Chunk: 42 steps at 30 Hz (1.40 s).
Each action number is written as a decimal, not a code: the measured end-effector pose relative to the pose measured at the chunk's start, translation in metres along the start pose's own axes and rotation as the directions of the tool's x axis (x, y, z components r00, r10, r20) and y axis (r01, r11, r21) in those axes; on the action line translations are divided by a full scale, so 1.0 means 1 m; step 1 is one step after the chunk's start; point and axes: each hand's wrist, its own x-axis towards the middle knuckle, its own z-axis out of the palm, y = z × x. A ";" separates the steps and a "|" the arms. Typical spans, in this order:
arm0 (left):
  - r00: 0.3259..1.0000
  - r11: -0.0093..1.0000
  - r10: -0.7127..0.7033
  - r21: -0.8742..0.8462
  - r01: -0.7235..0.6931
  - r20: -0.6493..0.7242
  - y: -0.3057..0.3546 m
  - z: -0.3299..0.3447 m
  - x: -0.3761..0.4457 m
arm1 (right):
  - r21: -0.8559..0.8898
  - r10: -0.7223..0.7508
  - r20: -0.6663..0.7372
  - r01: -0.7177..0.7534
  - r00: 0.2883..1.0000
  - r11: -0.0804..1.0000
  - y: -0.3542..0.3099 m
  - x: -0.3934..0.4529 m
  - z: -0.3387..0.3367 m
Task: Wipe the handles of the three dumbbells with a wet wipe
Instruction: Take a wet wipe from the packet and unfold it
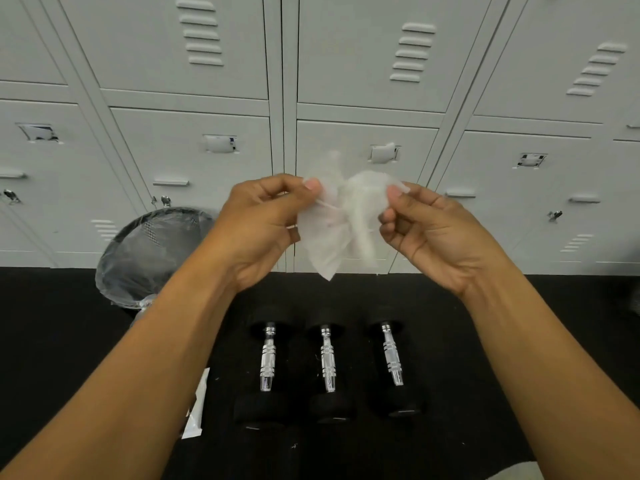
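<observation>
Lockers behind, both hands [346, 230] pinch a wet wipe [341, 220] above three dumbbells [327, 365].

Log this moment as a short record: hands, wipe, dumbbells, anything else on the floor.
left hand: pinching the wipe's left edge
right hand: pinching its right edge
wipe: crumpled, held in the air between both hands
dumbbells: three side by side on the black floor, chrome handles bare, untouched
bin: lined, by the lockers, left
wrapper: white, on the floor left of the dumbbells
</observation>
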 end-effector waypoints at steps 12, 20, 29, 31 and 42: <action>0.989 0.922 -0.079 -0.386 0.025 -0.125 0.009 -0.009 0.002 | 0.396 0.065 -0.104 -0.019 0.992 0.918 -0.008 0.005 -0.004; 0.993 0.979 -0.114 -0.171 0.108 -0.024 0.012 -0.022 0.001 | -0.075 0.086 -0.226 -0.105 0.970 0.992 0.000 0.004 -0.008; 0.982 0.990 -0.072 0.129 0.049 0.177 0.016 -0.012 -0.002 | -0.729 -0.049 0.195 0.178 0.980 0.661 0.026 -0.004 0.022; 0.970 0.975 -0.087 0.219 0.036 0.225 0.022 -0.012 -0.003 | -0.604 0.085 0.323 0.136 0.943 0.785 0.029 -0.004 0.028; 0.996 0.930 -0.046 0.366 0.016 0.074 0.043 -0.034 -0.004 | -0.262 0.146 0.308 -0.064 0.940 0.963 0.023 -0.006 0.031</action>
